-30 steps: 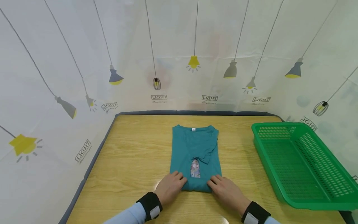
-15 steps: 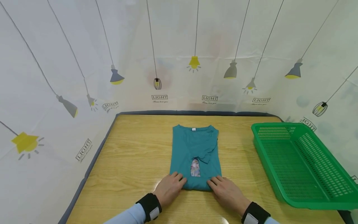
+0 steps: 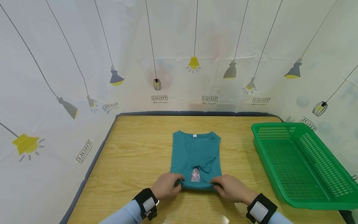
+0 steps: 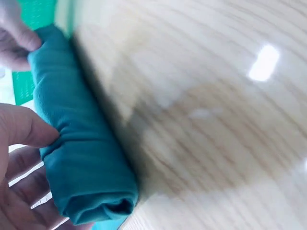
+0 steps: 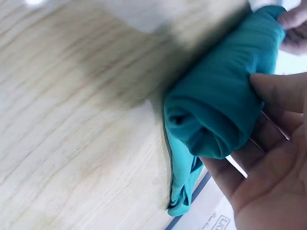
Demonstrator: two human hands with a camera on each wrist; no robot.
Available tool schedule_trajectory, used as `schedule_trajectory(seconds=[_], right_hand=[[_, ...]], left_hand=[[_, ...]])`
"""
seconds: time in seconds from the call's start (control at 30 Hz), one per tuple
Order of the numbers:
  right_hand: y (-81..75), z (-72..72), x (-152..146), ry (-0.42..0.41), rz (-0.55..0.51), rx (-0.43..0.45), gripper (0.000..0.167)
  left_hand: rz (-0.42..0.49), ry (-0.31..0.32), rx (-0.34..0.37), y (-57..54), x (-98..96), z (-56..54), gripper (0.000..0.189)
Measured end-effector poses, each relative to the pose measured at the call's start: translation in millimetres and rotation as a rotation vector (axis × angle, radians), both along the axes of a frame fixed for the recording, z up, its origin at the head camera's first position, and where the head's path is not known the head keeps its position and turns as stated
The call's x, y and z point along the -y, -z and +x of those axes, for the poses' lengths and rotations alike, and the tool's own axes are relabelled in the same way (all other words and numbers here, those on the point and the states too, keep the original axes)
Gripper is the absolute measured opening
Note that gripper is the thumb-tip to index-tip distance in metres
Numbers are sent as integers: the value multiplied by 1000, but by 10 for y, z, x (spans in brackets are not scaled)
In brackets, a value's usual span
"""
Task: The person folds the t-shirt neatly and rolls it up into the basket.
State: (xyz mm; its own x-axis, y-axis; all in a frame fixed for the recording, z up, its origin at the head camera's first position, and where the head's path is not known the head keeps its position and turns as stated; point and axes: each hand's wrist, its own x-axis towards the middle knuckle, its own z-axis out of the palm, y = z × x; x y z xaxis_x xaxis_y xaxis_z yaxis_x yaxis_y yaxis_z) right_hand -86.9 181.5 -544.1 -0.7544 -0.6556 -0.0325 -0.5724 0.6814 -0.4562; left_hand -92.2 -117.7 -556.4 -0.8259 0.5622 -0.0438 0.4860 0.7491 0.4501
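A teal shirt (image 3: 180,155) lies on the wooden table, its neckline with a white label at the far end and a patterned patch at the front. The near end is rolled into a thick cloth roll (image 4: 79,129), whose spiral end shows in both wrist views. My left hand (image 3: 167,186) grips the roll's left end, thumb on the near side and fingers behind it. At the right end, my right hand (image 3: 233,189) holds the roll the same way. The roll looks slightly lifted at its near edge.
To the right stands a green plastic basket (image 3: 269,169) with slotted walls and nothing visible inside. The wooden table (image 3: 134,149) ends at a dark border, against a white sheet (image 3: 179,37) printed with lamps.
Both hands have gone from resting on the shirt's near end to gripping it with thumbs underneath. The shirt's far end has slid a little toward me, and its near end has lifted.
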Motion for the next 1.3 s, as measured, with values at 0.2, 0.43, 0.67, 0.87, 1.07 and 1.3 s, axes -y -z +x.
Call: schedule_trajectory(seconds=[0.2, 0.43, 0.67, 0.87, 1.07, 1.3], right_hand=[[49, -116, -33, 50, -69, 124, 23], [151, -193, 9, 135, -76, 64, 24], [237, -195, 84, 206, 51, -308, 14], [235, -89, 186, 86, 142, -484, 12], [259, 8, 214, 56, 172, -449, 16], [315, 34, 166, 46, 245, -398, 40]], left_hand=[[113, -42, 161, 37, 33, -137, 24], [157, -77, 161, 86, 36, -257, 24], [82, -114, -81, 182, 14, -278, 16], [-32, -74, -433, 194, -58, -235, 6], [-144, 59, -546, 170, -101, -156, 11], [-179, 58, -459, 178, -54, -86, 19]])
